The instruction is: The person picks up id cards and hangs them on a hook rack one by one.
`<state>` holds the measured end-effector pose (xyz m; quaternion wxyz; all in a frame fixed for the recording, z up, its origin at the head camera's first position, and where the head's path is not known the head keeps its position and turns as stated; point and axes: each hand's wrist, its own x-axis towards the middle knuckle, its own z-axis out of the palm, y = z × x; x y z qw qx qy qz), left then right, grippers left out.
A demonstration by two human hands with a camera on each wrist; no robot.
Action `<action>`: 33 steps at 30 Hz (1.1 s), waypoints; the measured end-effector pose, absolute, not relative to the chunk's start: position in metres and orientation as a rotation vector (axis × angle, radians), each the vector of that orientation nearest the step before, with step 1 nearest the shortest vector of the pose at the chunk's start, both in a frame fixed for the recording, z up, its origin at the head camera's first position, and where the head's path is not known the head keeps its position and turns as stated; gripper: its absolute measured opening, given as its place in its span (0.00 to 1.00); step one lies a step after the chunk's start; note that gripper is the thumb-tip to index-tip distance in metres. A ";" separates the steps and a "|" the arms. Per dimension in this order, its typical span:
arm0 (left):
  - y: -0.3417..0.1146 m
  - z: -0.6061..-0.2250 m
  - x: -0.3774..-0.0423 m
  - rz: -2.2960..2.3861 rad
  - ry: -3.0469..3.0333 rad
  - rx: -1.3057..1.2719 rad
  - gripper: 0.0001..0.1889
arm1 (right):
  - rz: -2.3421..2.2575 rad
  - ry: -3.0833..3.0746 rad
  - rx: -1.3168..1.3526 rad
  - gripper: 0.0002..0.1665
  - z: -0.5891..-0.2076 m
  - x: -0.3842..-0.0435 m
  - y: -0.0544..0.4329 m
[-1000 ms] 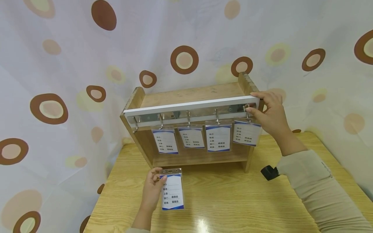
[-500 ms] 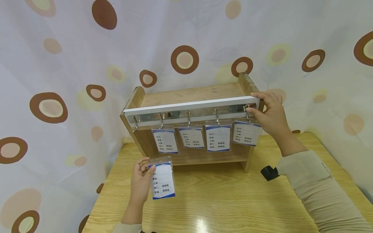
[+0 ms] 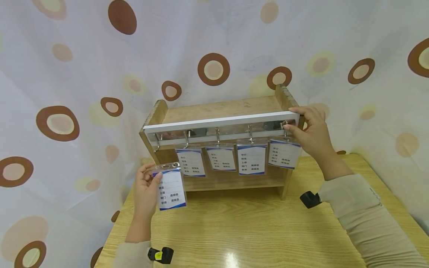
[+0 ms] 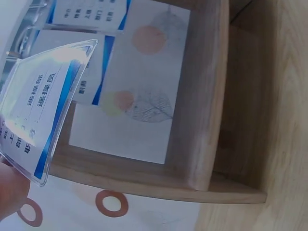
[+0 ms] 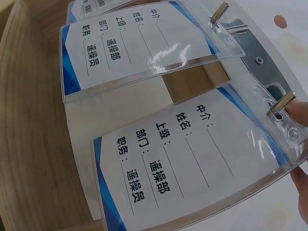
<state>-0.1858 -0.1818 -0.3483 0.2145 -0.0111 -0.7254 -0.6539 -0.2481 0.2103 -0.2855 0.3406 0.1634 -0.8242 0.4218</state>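
My left hand [image 3: 146,191] pinches a clear plastic badge holder [image 3: 171,190] by its upper left side, thumb in front. The holder hangs upright in front of the rack's left end, just below the bare leftmost hook [image 3: 156,143]. My right hand [image 3: 311,128] grips the right end of the white hook rail [image 3: 221,121], fingers on its top edge and thumb by the last hook. Several other badge holders hang from the remaining hooks, among them the rightmost badge holder [image 5: 192,159], whose slot has the metal hook [image 5: 283,102] through it in the right wrist view.
The rail runs along the front of a wooden shelf unit [image 3: 221,108], which stands on a wood-grain table [image 3: 254,227]. Behind it hangs a white curtain [image 3: 234,33] with brown circles. Black wrist cameras sit on both sleeves.
My left hand has carried the badge holder up and to the left, from low over the table to near the leftmost hook. The right hand stays on the rail.
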 end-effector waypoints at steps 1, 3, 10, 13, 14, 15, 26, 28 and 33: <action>-0.183 -0.346 -0.187 -1.804 -2.008 -0.028 0.16 | 1.097 -2.144 0.426 0.24 -0.285 -0.248 0.210; -0.184 -0.342 -0.189 -1.791 -2.007 -0.019 0.16 | 1.095 -2.141 0.429 0.24 -0.285 -0.248 0.210; -0.187 -0.333 -0.196 -1.739 -2.032 0.025 0.16 | 1.087 -2.122 0.468 0.24 -0.284 -0.248 0.211; -0.188 -0.330 -0.199 -1.711 -2.033 0.046 0.14 | 1.091 -2.127 0.482 0.24 -0.284 -0.248 0.211; -0.188 -0.329 -0.200 -1.697 -2.039 0.054 0.14 | 1.094 -2.129 0.482 0.24 -0.283 -0.248 0.211; -0.189 -0.328 -0.201 -1.688 -2.043 0.061 0.13 | 1.095 -2.131 0.482 0.24 -0.283 -0.248 0.211; -0.191 -0.317 -0.209 -1.758 -1.985 0.135 0.10 | 1.086 -2.149 0.462 0.25 -0.285 -0.247 0.210; -0.190 -0.316 -0.211 -1.780 -1.964 0.148 0.10 | 1.081 -2.149 0.459 0.25 -0.285 -0.248 0.211; -0.190 -0.315 -0.214 -1.756 -1.969 0.168 0.13 | 1.081 -2.136 0.471 0.25 -0.284 -0.248 0.211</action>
